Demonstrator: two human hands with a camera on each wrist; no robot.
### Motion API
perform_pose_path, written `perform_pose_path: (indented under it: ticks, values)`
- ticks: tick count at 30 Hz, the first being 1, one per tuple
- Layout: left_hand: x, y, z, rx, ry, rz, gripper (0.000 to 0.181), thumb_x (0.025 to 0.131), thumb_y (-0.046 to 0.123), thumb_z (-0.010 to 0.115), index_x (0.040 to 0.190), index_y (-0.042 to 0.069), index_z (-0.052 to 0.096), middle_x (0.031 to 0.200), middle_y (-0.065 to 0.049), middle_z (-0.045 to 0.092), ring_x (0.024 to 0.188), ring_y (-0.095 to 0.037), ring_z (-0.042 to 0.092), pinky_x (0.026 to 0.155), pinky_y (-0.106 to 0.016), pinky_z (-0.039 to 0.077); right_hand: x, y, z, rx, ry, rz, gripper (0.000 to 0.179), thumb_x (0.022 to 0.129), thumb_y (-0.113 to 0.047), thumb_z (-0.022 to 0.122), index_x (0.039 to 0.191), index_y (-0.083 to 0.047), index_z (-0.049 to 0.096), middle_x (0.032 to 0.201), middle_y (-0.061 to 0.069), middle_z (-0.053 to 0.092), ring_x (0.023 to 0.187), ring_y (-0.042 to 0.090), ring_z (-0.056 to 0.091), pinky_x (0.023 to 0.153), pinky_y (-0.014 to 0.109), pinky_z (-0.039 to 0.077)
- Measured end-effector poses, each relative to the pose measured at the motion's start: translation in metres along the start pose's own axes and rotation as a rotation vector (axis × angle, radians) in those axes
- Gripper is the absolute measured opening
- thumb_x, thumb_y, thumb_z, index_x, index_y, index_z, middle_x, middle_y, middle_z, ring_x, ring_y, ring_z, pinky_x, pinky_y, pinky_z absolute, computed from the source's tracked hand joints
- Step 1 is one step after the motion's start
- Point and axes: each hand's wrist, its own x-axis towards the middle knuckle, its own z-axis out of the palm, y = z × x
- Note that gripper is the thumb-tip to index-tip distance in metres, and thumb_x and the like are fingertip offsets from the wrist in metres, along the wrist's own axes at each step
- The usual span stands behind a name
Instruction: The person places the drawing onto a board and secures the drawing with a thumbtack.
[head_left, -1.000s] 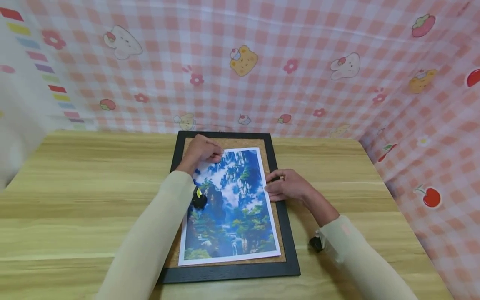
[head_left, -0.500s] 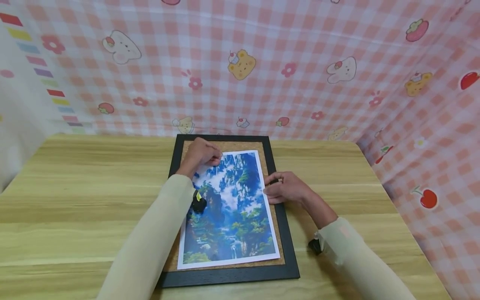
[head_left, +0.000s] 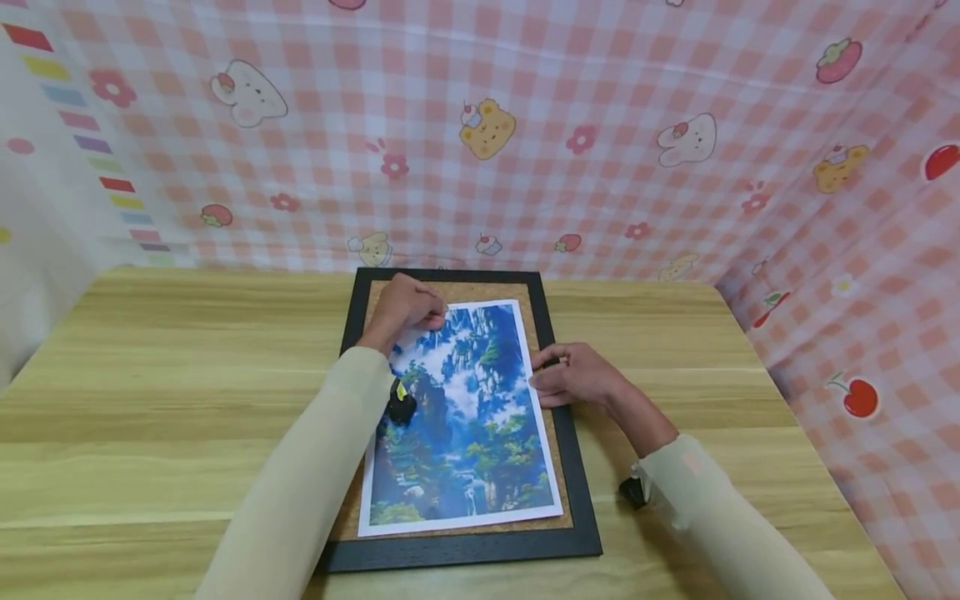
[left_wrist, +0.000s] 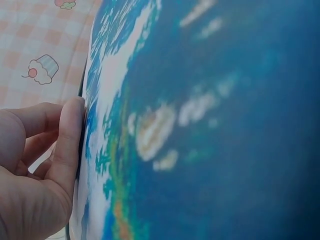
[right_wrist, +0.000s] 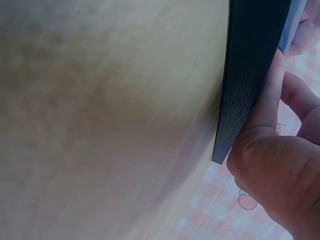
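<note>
A landscape print [head_left: 457, 450] with a white border lies slightly askew on the cork board [head_left: 487, 292], inside a black frame [head_left: 450, 547]. My left hand [head_left: 408, 308] is at the upper left of the print, its fingers curled and thumb and fingertips pinching at the top edge. In the left wrist view the thumb [left_wrist: 70, 135] lies against the print's surface. Over the frame's right side, my right hand [head_left: 577, 372] rests with fingers and thumb reaching to the print's right edge, their tips touching it. The print's upper left corner is hidden under the left hand and wrist.
The frame lies on a wood-grain table [head_left: 187, 400], its far edge close to a pink checked cloth [head_left: 420, 108] with cartoon prints. The cloth also covers the right side. A dark wrist camera [head_left: 402, 404] hangs over the print from the left sleeve [head_left: 315, 450].
The head view shifts slightly. Both hands, the print and the frame keep the same places relative to one another.
</note>
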Motion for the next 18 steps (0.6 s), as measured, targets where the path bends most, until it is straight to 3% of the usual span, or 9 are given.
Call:
perform_pose_path:
  ticks: [18]
  values:
    - [0.0008,0.0016,0.0001,0.036,-0.004,-0.004,0.013,0.094,0.007,0.069,0.102,0.005,0.079,0.091,-0.013,0.074,0.068,-0.016,0.069,0.066,-0.028,0.058,-0.0009,-0.0006,0.0005,-0.015,-0.004,-0.004,0.029,0.098,-0.002,0.064,0.125,0.008,0.058,0.094,0.014,0.069,0.076,0.017,0.072,0.076,0.035,0.061]
